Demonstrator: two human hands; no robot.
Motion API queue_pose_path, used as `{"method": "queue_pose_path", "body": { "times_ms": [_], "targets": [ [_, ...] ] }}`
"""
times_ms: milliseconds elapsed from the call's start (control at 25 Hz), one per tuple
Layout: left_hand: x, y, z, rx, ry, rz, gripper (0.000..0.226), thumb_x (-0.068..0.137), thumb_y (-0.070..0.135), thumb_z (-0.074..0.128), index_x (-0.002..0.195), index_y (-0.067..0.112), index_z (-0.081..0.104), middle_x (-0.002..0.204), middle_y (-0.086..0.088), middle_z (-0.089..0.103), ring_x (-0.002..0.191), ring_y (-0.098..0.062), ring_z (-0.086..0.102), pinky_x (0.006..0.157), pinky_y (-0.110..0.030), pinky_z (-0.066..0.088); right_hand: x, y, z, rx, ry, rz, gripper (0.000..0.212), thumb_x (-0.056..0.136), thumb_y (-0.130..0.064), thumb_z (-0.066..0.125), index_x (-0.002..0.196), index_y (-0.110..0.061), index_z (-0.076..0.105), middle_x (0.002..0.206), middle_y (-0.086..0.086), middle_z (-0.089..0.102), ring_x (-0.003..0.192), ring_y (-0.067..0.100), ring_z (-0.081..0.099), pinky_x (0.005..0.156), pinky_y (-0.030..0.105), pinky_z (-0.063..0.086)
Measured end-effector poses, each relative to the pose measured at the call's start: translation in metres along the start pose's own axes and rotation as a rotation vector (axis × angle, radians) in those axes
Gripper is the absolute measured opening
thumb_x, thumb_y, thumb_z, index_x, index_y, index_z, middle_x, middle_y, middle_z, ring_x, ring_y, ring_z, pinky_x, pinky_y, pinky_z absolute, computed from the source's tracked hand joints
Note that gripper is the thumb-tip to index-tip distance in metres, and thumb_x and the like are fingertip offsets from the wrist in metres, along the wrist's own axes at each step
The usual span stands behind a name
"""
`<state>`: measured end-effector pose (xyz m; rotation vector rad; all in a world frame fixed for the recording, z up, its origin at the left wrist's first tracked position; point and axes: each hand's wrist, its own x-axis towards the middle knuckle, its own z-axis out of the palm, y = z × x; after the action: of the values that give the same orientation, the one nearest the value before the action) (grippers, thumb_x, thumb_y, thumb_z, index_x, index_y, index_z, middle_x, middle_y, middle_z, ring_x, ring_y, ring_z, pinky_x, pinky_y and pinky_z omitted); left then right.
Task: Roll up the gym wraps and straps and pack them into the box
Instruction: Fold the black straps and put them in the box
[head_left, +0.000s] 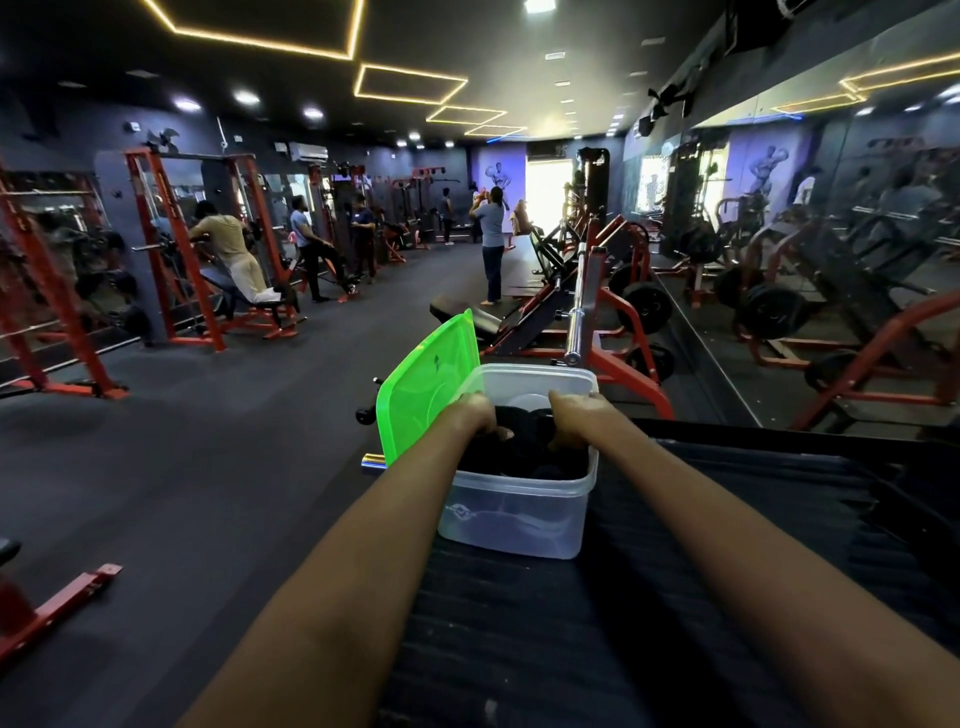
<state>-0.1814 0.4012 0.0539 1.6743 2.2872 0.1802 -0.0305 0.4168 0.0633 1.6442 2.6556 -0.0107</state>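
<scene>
Both hands press dark rolled wraps down inside the clear plastic box on the ribbed black surface.

The surface (675, 597) carries the box (519, 514), its green lid (423, 389) standing open at the left rim. To do this step well, I judge, push the rolls flat and even below the rim so the lid can close. The wraps (524, 447) lie in the box, directly under both hands. The left hand (475, 415) curls its fingers (501, 432) onto the fabric, apparently gripping it; the right hand (574, 415) bends over the near-right part, its grip hidden, so I cannot tell.
</scene>
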Motion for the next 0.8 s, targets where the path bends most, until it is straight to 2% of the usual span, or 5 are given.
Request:
{"method": "queue_pose_path", "body": {
  "times_ms": [80, 200, 360, 520, 800],
  "targets": [
    [0.002, 0.007, 0.006, 0.096, 0.026, 0.060, 0.049, 0.090, 0.015, 0.055, 0.137, 0.011, 0.042, 0.139, -0.017, 0.047, 0.126, -0.032, 0.047, 0.103, -0.036, 0.039, -0.001, 0.003, -0.007, 0.016, -0.060, -0.005, 0.056, 0.085, -0.040, 0.062, 0.129, -0.009, 0.044, 0.133, 0.010, 0.052, 0.124, 0.028, 0.048, 0.104, 0.040, 0.033],
    [-0.002, 0.011, 0.016, 0.205, 0.015, 0.040, 0.046, 0.089, 0.015, 0.053, 0.135, 0.011, 0.044, 0.140, -0.015, 0.043, 0.127, -0.031, 0.046, 0.104, -0.037, 0.039, -0.008, 0.006, -0.002, 0.060, -0.003, -0.005, 0.053, 0.085, -0.039, 0.057, 0.128, -0.009, 0.048, 0.131, 0.014, 0.055, 0.119, 0.032, 0.053, 0.096, 0.036, 0.041],
    [-0.005, 0.004, 0.026, 0.122, 0.012, -0.005, 0.060, 0.091, 0.023, 0.053, 0.144, 0.012, 0.027, 0.147, -0.013, 0.027, 0.132, -0.035, 0.039, 0.108, -0.042, 0.035, -0.015, 0.007, 0.000, 0.110, 0.010, 0.025, 0.055, 0.084, -0.037, 0.053, 0.130, -0.009, 0.048, 0.131, 0.019, 0.054, 0.120, 0.034, 0.050, 0.097, 0.034, 0.040],
    [-0.017, 0.001, 0.030, 0.080, 0.049, 0.009, 0.060, 0.090, 0.029, 0.052, 0.144, 0.013, 0.030, 0.148, -0.013, 0.026, 0.134, -0.033, 0.037, 0.109, -0.039, 0.032, -0.027, 0.002, -0.001, 0.178, 0.034, 0.072, 0.056, 0.087, -0.039, 0.049, 0.133, -0.007, 0.047, 0.135, 0.021, 0.050, 0.125, 0.033, 0.046, 0.097, 0.032, 0.040],
    [-0.052, -0.005, 0.037, 0.097, 0.061, 0.039, 0.055, 0.092, 0.026, 0.047, 0.142, 0.013, 0.030, 0.145, -0.015, 0.029, 0.131, -0.035, 0.040, 0.109, -0.042, 0.033, -0.059, -0.006, 0.005, 0.198, 0.069, 0.089, 0.053, 0.086, -0.043, 0.049, 0.123, -0.006, 0.054, 0.131, 0.020, 0.054, 0.123, 0.035, 0.046, 0.098, 0.033, 0.038]
  ]
}}
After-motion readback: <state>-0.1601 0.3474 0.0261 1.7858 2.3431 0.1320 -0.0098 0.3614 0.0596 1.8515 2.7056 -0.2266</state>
